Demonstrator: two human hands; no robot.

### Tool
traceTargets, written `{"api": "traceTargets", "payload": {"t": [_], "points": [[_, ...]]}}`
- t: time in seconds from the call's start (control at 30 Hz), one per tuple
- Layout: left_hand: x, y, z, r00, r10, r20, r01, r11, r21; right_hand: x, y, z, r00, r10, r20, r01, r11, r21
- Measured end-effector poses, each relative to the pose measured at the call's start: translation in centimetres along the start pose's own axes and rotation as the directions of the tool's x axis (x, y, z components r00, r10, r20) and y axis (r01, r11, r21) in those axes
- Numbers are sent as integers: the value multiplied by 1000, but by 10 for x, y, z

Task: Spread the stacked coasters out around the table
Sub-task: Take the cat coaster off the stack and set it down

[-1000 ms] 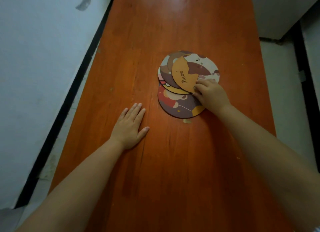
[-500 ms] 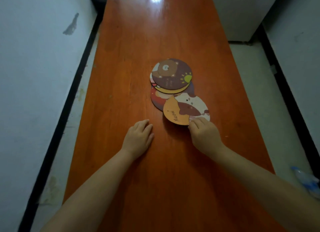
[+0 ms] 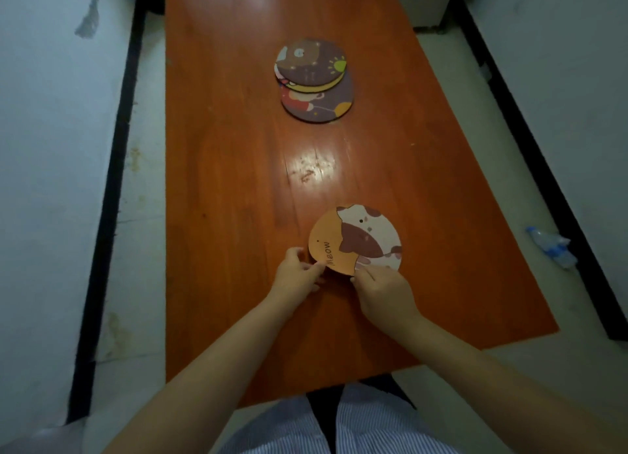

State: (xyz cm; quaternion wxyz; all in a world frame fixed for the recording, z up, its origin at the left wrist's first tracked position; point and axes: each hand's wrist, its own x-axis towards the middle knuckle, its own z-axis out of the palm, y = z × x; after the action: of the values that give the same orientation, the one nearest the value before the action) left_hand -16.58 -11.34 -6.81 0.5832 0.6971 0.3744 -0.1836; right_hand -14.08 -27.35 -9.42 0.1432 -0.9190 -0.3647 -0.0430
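Observation:
A round orange-and-white "Meow" cat coaster [image 3: 355,238] lies on the near half of the orange table [image 3: 238,182]. My left hand [image 3: 297,277] pinches its near-left edge and my right hand [image 3: 382,292] grips its near-right edge. The remaining stack of coasters [image 3: 314,83] sits farther up the table. A dark bear coaster [image 3: 311,64] is on top, and a purple coaster [image 3: 326,109] sticks out from under it toward me.
The table's near edge [image 3: 306,389] is close to my striped trousers. A black-edged white wall runs along each side. A crumpled plastic bottle [image 3: 550,248] lies on the floor to the right.
The cat coaster slid off the stack and toward me with my right hand. My left hand left the table top and took hold of the coaster's edge.

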Motion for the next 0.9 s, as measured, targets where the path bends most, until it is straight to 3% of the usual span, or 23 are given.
{"api": "traceTargets", "payload": {"t": [0.13, 0.23, 0.33, 0.43, 0.6, 0.73, 0.9], "points": [[-9, -17, 6, 996, 0, -93, 3, 1000, 29, -27, 6, -7, 991, 30, 131, -45, 992, 116], [-6, -19, 8, 987, -24, -156, 32, 998, 52, -8, 34, -13, 962, 238, 136, -251, 964, 92], [-6, -18, 15, 981, -57, -184, 65, 997, 38, 36, 50, -17, 844, 444, 299, -481, 875, 58], [-7, -19, 23, 968, -122, -222, 113, 992, -54, 69, 50, -19, 728, 555, 403, -638, 763, 101], [-10, -8, 34, 950, -175, -260, 126, 973, -195, 68, 68, -19, 654, 629, 420, -726, 678, 116], [-6, 0, 37, 938, 66, -339, -22, 991, 131, 42, 74, -26, 574, 670, 471, -796, 592, 127], [-4, 9, 24, 938, 234, -254, -142, 932, 334, 6, 59, -37, 397, 623, 674, -897, 419, 142]]}}
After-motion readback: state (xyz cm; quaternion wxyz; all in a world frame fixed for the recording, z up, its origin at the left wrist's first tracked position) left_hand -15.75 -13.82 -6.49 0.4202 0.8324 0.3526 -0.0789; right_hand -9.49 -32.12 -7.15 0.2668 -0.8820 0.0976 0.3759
